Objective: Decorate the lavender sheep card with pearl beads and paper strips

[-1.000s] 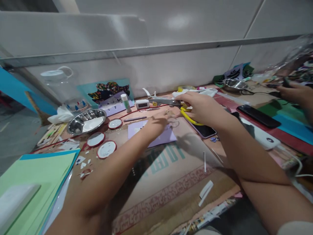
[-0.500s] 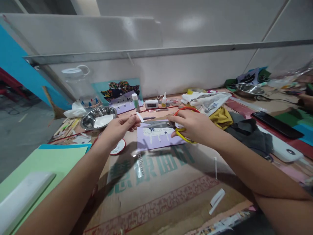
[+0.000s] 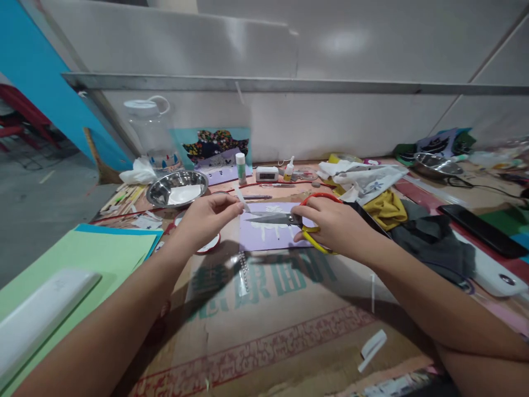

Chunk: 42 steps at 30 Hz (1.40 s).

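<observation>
Between the thumb and fingers of my left hand (image 3: 212, 216) is a narrow white strip (image 3: 241, 197), its free end pointing up and away. My right hand (image 3: 326, 220) grips scissors (image 3: 275, 219) with one red and one yellow handle. Their blades are parted and point left, toward the strip. Whether a blade touches the strip I cannot tell. Underneath lies a purple card (image 3: 264, 240) with white drip-like shapes on it, partly covered by the blades. A small red-rimmed lid with white stuff (image 3: 210, 244) is half hidden behind my left hand.
Along the back stand a clear bottle (image 3: 146, 129), a metal bowl (image 3: 159, 193), a glue stick (image 3: 241, 168), a small digital timer (image 3: 266, 175) and a dropper bottle (image 3: 289, 169). Cloths (image 3: 384, 209) and a black phone (image 3: 481, 230) lie right. Green paper (image 3: 119, 248) bears a white case (image 3: 49, 314) left.
The view has swung slightly left, so things appear farther right. The scissor blades have opened wider, and the strip in my left hand is closer to them.
</observation>
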Tool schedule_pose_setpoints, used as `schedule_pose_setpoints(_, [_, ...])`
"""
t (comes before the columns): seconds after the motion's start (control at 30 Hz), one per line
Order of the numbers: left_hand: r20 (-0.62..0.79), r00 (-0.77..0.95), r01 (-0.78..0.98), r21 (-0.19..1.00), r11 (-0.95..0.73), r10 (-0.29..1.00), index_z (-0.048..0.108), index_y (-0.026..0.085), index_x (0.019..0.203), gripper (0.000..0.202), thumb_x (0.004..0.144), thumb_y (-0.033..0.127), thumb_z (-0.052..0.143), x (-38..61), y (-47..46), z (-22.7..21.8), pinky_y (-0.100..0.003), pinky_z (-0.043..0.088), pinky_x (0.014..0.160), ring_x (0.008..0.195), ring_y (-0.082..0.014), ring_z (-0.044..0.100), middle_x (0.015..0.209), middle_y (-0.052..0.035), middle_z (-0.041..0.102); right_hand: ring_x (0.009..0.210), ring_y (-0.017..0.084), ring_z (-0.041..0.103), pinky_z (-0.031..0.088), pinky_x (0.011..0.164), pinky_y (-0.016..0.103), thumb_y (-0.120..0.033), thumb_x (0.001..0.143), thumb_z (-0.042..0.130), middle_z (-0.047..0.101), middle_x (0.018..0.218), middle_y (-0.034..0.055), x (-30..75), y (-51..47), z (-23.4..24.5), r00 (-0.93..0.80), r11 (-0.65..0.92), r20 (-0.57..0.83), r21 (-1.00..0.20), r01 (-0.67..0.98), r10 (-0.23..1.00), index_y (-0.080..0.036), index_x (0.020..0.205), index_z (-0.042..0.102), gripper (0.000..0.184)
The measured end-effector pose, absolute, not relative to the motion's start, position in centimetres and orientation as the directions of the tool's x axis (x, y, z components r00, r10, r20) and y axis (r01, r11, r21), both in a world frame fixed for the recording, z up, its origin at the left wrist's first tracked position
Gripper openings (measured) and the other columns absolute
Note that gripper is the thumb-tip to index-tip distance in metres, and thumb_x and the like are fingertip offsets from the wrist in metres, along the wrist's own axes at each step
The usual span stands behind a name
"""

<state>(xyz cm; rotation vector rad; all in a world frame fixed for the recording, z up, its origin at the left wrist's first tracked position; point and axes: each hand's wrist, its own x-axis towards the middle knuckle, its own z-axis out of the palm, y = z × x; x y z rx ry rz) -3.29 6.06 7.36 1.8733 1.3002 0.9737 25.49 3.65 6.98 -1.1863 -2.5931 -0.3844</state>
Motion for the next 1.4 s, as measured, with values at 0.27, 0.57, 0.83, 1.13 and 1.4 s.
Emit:
schedule_pose_setpoints(0.27, [0.342,0.092,0.393,0.851,-0.349,0.935,0.07,0.021,0.083,0.021,0.087,0.041,0.065,-2.8,4.7,7.6,-0.031,0.049,0.072,0.077,-0.018,0.064,0.084,-0.0022,0.073,0.079,0.019,0.061,0.047,0.066,0.031,-0.039,0.09,0.064,0.065,0.091,0.0049,24.3,3.4,6.6,-0.447,0.507,0.263,-0.603,0.615,0.855,-0.021,0.114,0.059,0.03])
schedule_pose_setpoints(0.57, [0.177,0.415,0.415,0.836,-0.358,0.893,0.072,0.019,0.077,0.023,0.088,0.036,0.061,1.1,1.9,5.8,-0.028,0.048,0.067,0.071,-0.0171,0.063,0.075,-0.0003,0.072,0.069,0.013,0.057,0.049,0.064,0.028,-0.04,0.081,0.074,0.057,0.083,-0.003,20.8,1.6,4.9,-0.302,0.226,0.212,-0.974,0.011,0.929,-0.026,0.11,0.05,0.04])
schedule_pose_setpoints(0.83, [0.168,0.463,0.437,0.811,-0.389,0.87,0.073,0.02,0.082,0.024,0.092,0.036,0.059,1.2,2.0,5.4,-0.026,0.048,0.068,0.073,-0.0156,0.065,0.081,0.0002,0.074,0.073,0.011,0.056,0.048,0.067,0.027,-0.023,0.078,0.071,0.056,0.079,-0.0038,20.3,1.6,4.4,-0.317,0.288,0.268,-0.958,0.016,0.91,-0.023,0.106,0.052,0.033])
schedule_pose_setpoints(1.13, [0.304,0.401,0.458,0.751,-0.476,0.864,0.071,0.02,0.085,0.013,0.09,0.027,0.06,0.8,2.1,5.5,-0.026,0.046,0.072,0.078,-0.0145,0.064,0.084,0.0013,0.072,0.07,0.01,0.054,0.047,0.067,0.026,-0.014,0.079,0.063,0.056,0.078,-0.0047,20.5,1.5,4.6,-0.317,0.323,0.292,-0.945,0.048,0.902,-0.023,0.109,0.052,0.033])
schedule_pose_setpoints(1.4, [0.293,0.417,0.445,0.76,-0.474,0.86,0.063,0.019,0.077,0.011,0.086,0.021,0.057,1.3,1.6,5.5,-0.025,0.042,0.068,0.071,-0.0123,0.058,0.075,0.0032,0.065,0.072,0.01,0.055,0.048,0.072,0.027,-0.015,0.077,0.067,0.057,0.079,-0.0047,20.2,1.3,4.5,-0.335,0.304,0.276,-0.952,0.035,0.901,-0.022,0.107,0.053,0.034])
